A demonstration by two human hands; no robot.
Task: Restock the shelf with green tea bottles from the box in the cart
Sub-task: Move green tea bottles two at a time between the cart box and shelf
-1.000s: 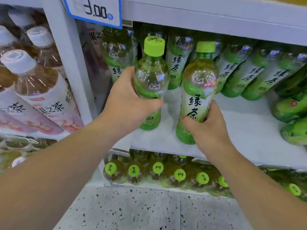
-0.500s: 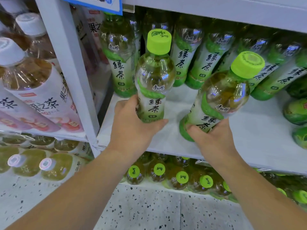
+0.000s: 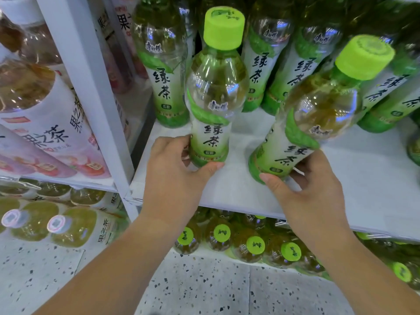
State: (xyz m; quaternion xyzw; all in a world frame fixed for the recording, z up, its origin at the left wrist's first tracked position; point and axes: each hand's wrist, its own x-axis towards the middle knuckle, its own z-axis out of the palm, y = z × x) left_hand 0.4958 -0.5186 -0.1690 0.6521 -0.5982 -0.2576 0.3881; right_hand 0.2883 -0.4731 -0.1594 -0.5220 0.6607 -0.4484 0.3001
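My left hand [image 3: 172,176] grips the base of an upright green tea bottle [image 3: 213,94] with a lime cap, standing on the white shelf [image 3: 363,183] near its left end. My right hand [image 3: 311,198] holds the bottom of a second green tea bottle [image 3: 318,114], which leans to the right over the shelf with its base near the front. A row of several more green tea bottles [image 3: 163,71] stands behind them at the back of the shelf. The box and cart are out of view.
A white upright post [image 3: 91,87] divides this bay from pink-labelled tea bottles [image 3: 45,123] on the left. Below the shelf, several green-capped bottles [image 3: 254,244] fill the lower level. Speckled floor [image 3: 204,287] lies beneath.
Both bottles came lower onto the shelf as my hands slid down to their bases. The right bottle went from upright to leaning right. The view moved closer.
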